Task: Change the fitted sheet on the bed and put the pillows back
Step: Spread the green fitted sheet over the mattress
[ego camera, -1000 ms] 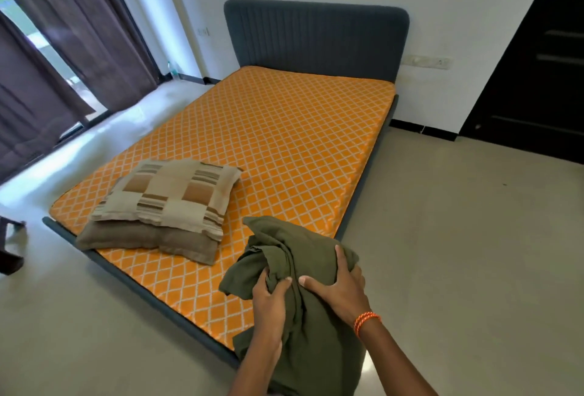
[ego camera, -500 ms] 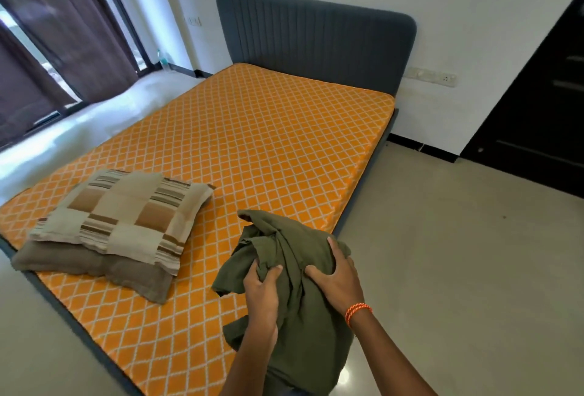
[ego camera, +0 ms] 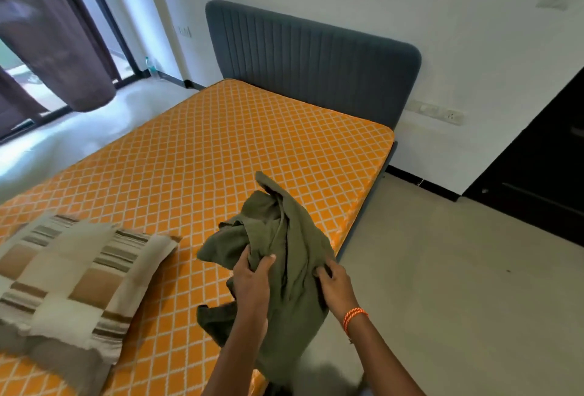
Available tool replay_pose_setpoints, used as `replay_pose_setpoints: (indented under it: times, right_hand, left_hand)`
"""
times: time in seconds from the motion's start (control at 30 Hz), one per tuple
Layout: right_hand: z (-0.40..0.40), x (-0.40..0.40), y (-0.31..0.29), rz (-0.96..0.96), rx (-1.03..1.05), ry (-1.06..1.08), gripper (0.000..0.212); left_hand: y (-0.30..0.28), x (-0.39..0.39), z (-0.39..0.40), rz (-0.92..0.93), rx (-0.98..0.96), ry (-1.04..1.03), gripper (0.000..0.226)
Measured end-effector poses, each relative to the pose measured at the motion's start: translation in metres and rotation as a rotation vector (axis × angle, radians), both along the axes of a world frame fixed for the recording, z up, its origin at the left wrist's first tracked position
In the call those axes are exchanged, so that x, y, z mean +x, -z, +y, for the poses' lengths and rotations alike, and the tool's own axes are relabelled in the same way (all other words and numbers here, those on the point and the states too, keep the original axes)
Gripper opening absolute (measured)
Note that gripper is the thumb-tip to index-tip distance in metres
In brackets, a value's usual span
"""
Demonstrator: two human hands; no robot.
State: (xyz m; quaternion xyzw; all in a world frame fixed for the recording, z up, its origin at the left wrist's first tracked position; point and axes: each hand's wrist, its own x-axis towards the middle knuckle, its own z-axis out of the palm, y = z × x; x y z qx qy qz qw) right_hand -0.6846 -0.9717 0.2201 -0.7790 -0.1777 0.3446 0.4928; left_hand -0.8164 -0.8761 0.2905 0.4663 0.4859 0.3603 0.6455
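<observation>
We see a bed with a bare orange mattress printed with a white diamond grid, filling the middle of the view and running back to a dark grey padded headboard that stands against the white wall. A pale tiled floor spreads to the right of the bed, and beyond it a black door takes up the far right edge. On the left hang dark brown curtains in front of a bright window. Near the lower left corner of the mattress we find two pillows stacked: a checked and striped beige pillow lies on top of a plain brownish pillow, whose edge shows underneath. Over the near right part of the mattress, by its edge, hangs a bunched olive green sheet, crumpled and unspread, held up in both hands with its lower folds trailing down toward the bottom of the view. Our left hand grips a fold of the sheet, thumb and fingers curled round the cloth. Our right hand clutches the sheet on its right side, fingers dug into the fabric, so the two hands sit close beside each other with the cloth between them. An orange thread band circles the right wrist. A white socket strip sits on the wall just right of the headboard.
</observation>
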Motion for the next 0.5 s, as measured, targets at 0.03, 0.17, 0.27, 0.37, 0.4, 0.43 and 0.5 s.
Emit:
replay_pose_setpoints:
  times: [0.03,0.17,0.27,0.37,0.4,0.43,0.5]
  right_hand:
    - [0.009,0.014,0.007,0.017,-0.002,-0.001,0.033]
    - [0.055,0.075,0.054,0.006,-0.004,-0.042,0.053]
    - [0.092,0.133,0.066,0.027,0.045,-0.116,0.052]
    - [0.127,0.19,0.054,0.037,0.034,-0.252,0.052]
    - [0.136,0.206,0.035,0.029,0.036,-0.306,0.05]
    - [0.143,0.218,0.011,0.031,0.05,-0.332,0.046]
    - [0.159,0.239,-0.016,0.048,0.056,-0.382,0.03]
  left_hand:
    - [-0.002,0.015,0.004,-0.001,0.021,0.006,0.031]
    - [-0.012,0.081,0.023,-0.01,0.128,0.007,0.036]
    - [-0.02,0.131,0.041,0.007,0.216,-0.04,0.04]
    - [-0.029,0.171,0.056,0.039,0.326,-0.032,0.042]
    - [-0.033,0.188,0.06,0.066,0.364,-0.023,0.043]
    - [-0.037,0.202,0.061,0.087,0.405,-0.003,0.045]
    - [-0.042,0.226,0.063,0.15,0.508,0.042,0.045]
